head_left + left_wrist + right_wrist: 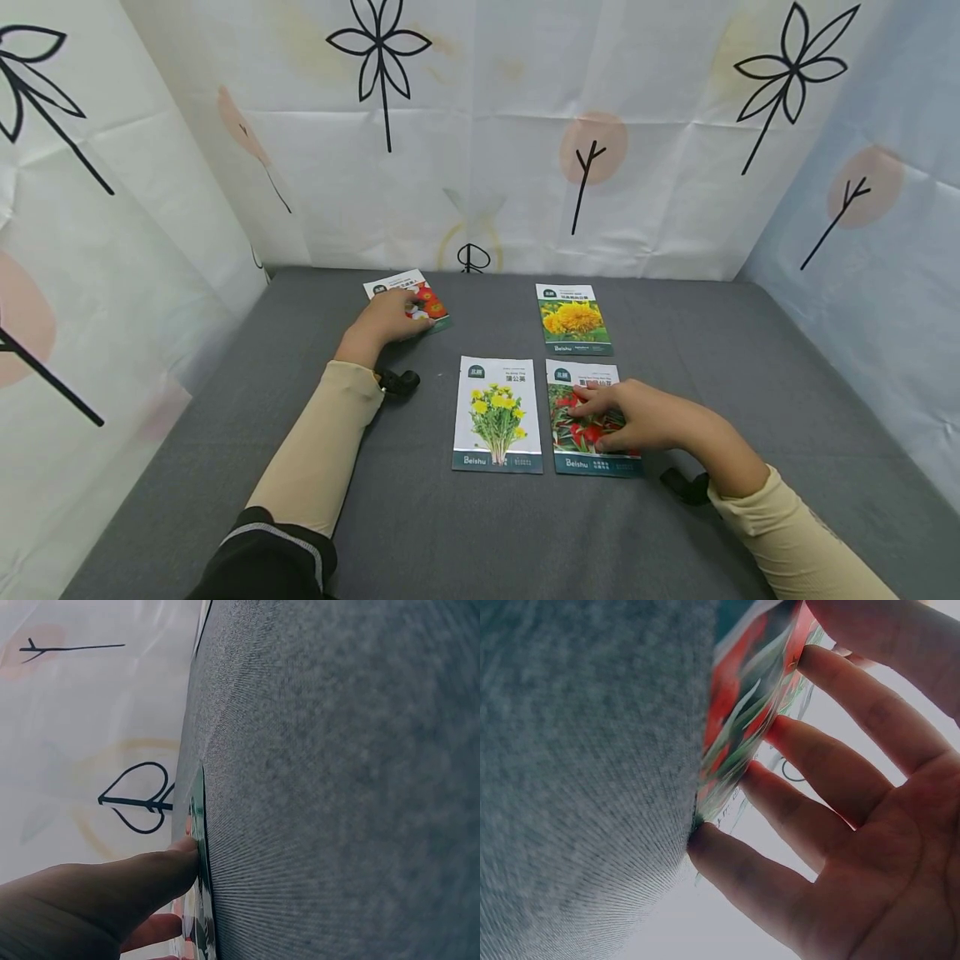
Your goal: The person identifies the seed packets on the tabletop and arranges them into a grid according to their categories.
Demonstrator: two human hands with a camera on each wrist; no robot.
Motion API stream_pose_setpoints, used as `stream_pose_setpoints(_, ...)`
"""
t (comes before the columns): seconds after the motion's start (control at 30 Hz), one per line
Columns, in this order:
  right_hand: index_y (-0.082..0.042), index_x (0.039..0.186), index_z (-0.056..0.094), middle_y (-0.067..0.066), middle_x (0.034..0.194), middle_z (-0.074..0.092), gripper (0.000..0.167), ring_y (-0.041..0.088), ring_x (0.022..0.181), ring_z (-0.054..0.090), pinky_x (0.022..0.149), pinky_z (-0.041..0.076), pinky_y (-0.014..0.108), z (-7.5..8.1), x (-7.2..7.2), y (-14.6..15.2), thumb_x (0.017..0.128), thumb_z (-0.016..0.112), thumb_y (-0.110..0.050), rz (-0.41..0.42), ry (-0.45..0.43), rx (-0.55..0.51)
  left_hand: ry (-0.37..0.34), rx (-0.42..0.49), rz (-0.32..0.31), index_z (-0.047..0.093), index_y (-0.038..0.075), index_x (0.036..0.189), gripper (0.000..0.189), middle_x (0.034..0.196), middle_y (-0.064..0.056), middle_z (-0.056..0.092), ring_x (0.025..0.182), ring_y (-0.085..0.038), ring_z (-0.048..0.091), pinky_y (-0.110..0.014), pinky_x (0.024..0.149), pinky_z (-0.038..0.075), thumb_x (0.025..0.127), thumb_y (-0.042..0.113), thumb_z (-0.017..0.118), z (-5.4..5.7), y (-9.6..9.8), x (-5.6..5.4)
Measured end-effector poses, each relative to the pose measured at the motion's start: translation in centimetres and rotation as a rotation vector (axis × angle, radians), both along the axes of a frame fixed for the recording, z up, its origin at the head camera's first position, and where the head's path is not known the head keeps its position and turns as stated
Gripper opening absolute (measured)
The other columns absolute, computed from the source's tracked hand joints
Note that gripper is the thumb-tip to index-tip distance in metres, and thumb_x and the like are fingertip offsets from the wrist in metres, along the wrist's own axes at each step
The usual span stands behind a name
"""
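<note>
My left hand (388, 318) rests on a seed packet (437, 310) with red flowers, which lies askew near the table's back edge. In the left wrist view the thumb (165, 871) touches the packet's face; most other fingers are hidden. Over at the right, my right hand (647, 417) lies across another seed packet (564, 406) with red flowers and green leaves, covering part of its picture. The right wrist view has its fairly straight fingers (840, 761) touching that packet, which lies on the cloth.
Left of the right hand's packet is a white seed packet (497, 417) with yellow flowers. Behind lies one with a large yellow bloom (576, 320). Grey cloth covers the table (465, 533). Patterned white curtains (480, 167) stand around the back and sides.
</note>
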State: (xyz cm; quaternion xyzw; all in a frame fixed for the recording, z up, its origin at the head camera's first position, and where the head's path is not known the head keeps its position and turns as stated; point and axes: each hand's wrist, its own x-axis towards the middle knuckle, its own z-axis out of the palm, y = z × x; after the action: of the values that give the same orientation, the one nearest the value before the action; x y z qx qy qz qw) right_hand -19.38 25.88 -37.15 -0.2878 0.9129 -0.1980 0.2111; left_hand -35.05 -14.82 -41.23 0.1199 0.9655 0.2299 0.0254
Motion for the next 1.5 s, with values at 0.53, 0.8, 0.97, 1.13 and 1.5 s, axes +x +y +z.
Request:
stream_pose_setpoints(0.53,-0.018,0.138,0.073,0.016,0.164,0.048,0.049,0.043,0.154,0.041,0.105,0.056,0.052,-0.22,-0.08,0.20,0.091,0.083,-0.014,0.011,0.007,-0.005,0.027,-0.021,-0.035,0.058,-0.003,0.148,0.065,0.146,-0.024,0.063,0.139,-0.042,0.057,-0.056,0.119,0.043,0.098,0.038,0.072,-0.32,0.45,-0.22)
stream_pose_setpoints(0.8,-0.018,0.138,0.073,0.015,0.164,0.048,0.048,0.042,0.153,0.044,0.104,0.056,0.051,-0.21,-0.08,0.19,0.091,0.083,-0.015,0.011,0.008,-0.006,0.021,-0.013,-0.037,0.057,-0.003,0.149,0.068,0.149,-0.023,0.061,0.141,-0.042,0.055,-0.056,0.121,0.041,0.098,0.039,0.072,-0.30,0.62,-0.07)
stream_pose_setpoints(0.97,-0.018,0.138,0.073,0.015,0.164,0.048,0.048,0.042,0.154,0.042,0.105,0.055,0.052,-0.18,-0.12,0.20,0.091,0.083,-0.015,0.014,0.008,-0.005,0.009,-0.013,-0.031,0.055,-0.002,0.151,0.070,0.151,-0.023,0.059,0.143,-0.042,0.052,-0.056,0.121,0.041,0.098,0.040,0.072,-0.40,0.62,-0.16)
stream_pose_setpoints(1.13,-0.018,0.138,0.073,0.015,0.164,0.048,0.048,0.043,0.155,0.040,0.106,0.055,0.053,-0.18,-0.13,0.21,0.091,0.083,-0.015,0.015,0.008,-0.005,-0.002,-0.001,-0.031,0.054,-0.001,0.153,0.069,0.153,-0.022,0.058,0.145,-0.041,0.051,-0.056,0.123,0.039,0.099,0.039,0.071,-0.44,0.62,-0.25)
stream_pose_setpoints(1.5,-0.018,0.137,0.073,0.015,0.164,0.049,0.048,0.042,0.154,0.043,0.103,0.057,0.049,-0.15,-0.07,0.17,0.091,0.083,-0.014,0.011,0.006,-0.011,0.001,0.014,-0.055,0.055,-0.003,0.151,0.067,0.150,-0.023,0.060,0.143,-0.041,0.052,-0.055,0.122,0.039,0.098,0.036,0.070,-0.37,0.87,-0.10)
